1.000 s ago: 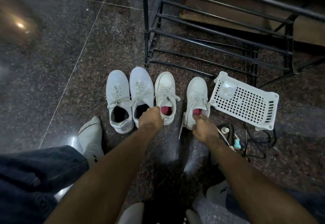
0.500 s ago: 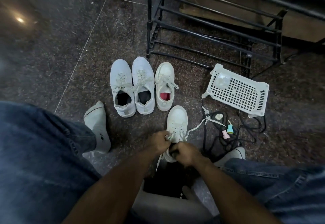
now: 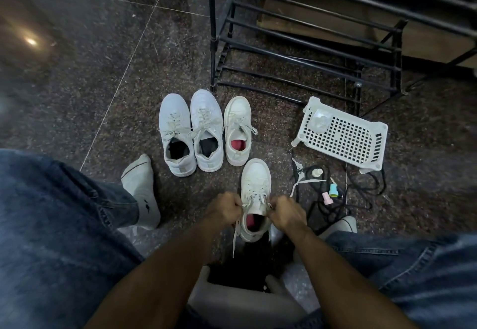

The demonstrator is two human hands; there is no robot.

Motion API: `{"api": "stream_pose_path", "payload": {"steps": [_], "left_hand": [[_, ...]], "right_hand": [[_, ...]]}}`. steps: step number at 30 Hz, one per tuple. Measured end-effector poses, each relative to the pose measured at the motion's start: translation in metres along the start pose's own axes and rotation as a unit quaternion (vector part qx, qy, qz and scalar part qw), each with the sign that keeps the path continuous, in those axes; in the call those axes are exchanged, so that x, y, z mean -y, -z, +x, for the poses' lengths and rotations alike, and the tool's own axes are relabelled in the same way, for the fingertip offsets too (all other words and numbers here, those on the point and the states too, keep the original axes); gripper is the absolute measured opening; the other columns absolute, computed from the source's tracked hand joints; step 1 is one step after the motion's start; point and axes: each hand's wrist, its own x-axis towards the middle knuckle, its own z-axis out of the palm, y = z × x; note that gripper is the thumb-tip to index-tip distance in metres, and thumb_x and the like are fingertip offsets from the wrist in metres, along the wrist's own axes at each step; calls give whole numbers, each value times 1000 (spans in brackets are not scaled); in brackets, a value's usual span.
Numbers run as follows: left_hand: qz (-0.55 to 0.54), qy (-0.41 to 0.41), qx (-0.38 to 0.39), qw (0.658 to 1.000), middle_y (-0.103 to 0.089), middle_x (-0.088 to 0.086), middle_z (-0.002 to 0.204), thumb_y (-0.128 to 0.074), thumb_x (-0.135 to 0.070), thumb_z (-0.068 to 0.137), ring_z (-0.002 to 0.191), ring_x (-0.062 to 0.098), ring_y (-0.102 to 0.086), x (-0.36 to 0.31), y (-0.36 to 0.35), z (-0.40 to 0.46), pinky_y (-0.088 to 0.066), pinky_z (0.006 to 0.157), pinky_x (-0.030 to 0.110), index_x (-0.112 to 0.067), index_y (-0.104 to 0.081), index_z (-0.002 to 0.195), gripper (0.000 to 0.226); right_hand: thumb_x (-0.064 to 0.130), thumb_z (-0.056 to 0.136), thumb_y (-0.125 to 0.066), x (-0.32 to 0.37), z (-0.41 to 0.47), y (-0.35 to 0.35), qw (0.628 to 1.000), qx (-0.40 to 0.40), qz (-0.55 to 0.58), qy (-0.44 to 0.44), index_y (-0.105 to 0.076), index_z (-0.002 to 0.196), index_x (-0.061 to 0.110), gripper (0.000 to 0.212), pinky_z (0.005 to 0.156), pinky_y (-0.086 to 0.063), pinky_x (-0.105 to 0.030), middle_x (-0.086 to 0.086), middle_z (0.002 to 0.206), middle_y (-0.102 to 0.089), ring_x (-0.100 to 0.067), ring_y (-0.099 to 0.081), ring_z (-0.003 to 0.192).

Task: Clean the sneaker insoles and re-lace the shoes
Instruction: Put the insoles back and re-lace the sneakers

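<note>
The left hand (image 3: 224,210) and the right hand (image 3: 285,214) each pinch a strand of the lace (image 3: 254,198) at the top eyelets of the near sneaker (image 3: 255,181), fingers curled tight, the left at the shoe's 9 o'clock and the right at its 3 o'clock. The sneaker sits on the floor (image 3: 77,83) between the knees, toe toward 12 o'clock, its pink insole (image 3: 254,221) showing in the opening. One loose lace end (image 3: 235,235) trails from the collar toward 7 o'clock. I judge that an uneven pull could drag one strand short through the eyelets, or tip the light shoe over, since nothing pins it down. At 11 o'clock from the hands stand its mate (image 3: 237,130) and a second pair (image 3: 189,130), all laced. At 2 o'clock lie small bottles (image 3: 330,192) among dark cords (image 3: 361,189) beside an upturned basket (image 3: 340,135); a freed lace flung that way could tangle there.
</note>
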Motion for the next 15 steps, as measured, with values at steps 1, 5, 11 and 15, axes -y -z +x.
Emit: {"api": "stream_pose_path", "payload": {"steps": [1, 5, 11, 15], "left_hand": [[-34, 13, 3, 999, -73, 1, 85, -66, -14, 81, 84, 21, -69, 2, 4, 2, -53, 74, 27, -20, -73, 78, 9], [-39, 70, -12, 997, -74, 11, 83, -65, -10, 82, 79, 28, -71, 9, 24, 7, -58, 72, 33, -11, -73, 78, 9], [178, 100, -58, 977, -54, 13, 134, -56, -23, 90, 123, 34, -53, 12, 47, -1, -45, 98, 43, -9, -53, 125, 39], [175, 81, -23, 981, -56, 15, 132, -56, -22, 88, 121, 33, -55, 18, 51, 1, -46, 98, 42, -10, -54, 125, 39]], "right_hand": [[34, 86, -60, -2, 0, 2, 1000, -3, 0, 3, -68, 102, 25, 20, 85, -49, -33, -7, 114, -68, -29, -63, 107], [29, 88, -55, -17, 2, 9, 1000, -19, 11, -14, -69, 92, 23, 16, 81, -52, -34, -8, 109, -70, -30, -65, 102], [23, 83, -57, -46, 4, 31, 994, -25, -34, -102, -69, 100, 17, 22, 85, -50, -36, -7, 112, -67, -28, -64, 104], [21, 80, -54, -42, 2, 30, 995, 5, -56, -82, -68, 102, 16, 27, 92, -46, -37, -7, 115, -66, -27, -62, 108]]}}
